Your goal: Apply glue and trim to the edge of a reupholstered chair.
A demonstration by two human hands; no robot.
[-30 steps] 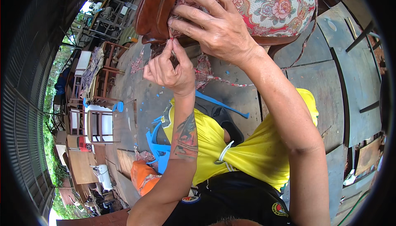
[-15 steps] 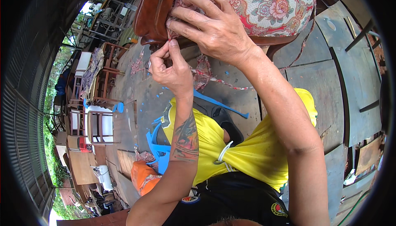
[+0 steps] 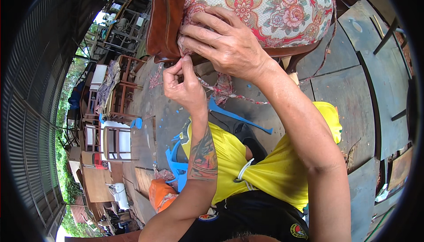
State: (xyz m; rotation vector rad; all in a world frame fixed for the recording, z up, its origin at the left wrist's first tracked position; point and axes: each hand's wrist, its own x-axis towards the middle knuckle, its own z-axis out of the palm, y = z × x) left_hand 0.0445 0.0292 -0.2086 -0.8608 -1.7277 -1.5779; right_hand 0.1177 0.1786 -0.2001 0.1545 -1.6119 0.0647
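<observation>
Head view looking down on a person's two bare hands at an upholstered seat, top centre, its padding wrapped in floral fabric of red, white & green, w/ a glossy brown wood frame just L of it. L hand is closed in a pinch, thumb & index tips meeting at the fabric's edge at the seat's lower L corner, right by the frame; the bit between the tips is too small to make out. R hand lies over the same corner just above, fingers spread & bent against the fabric; thumb hidden, so can't tell if it grips or only presses. Progress, as far as shown: cover looks mostly on, smooth & rounded across the visible seat, but the corner under the fingers is puckered & prob. unfinished. A thin cord hangs loose at the seat's R side; a twisted red-&-white strip trails below w/ a crumpled scrap, apparently not fixed on. Containers: an orange bag slumps lower L, near a blue plastic piece; contents can't be made out. Farther L, a white tank-like cylinder is beside a brown board; its inside isn't visible either
</observation>
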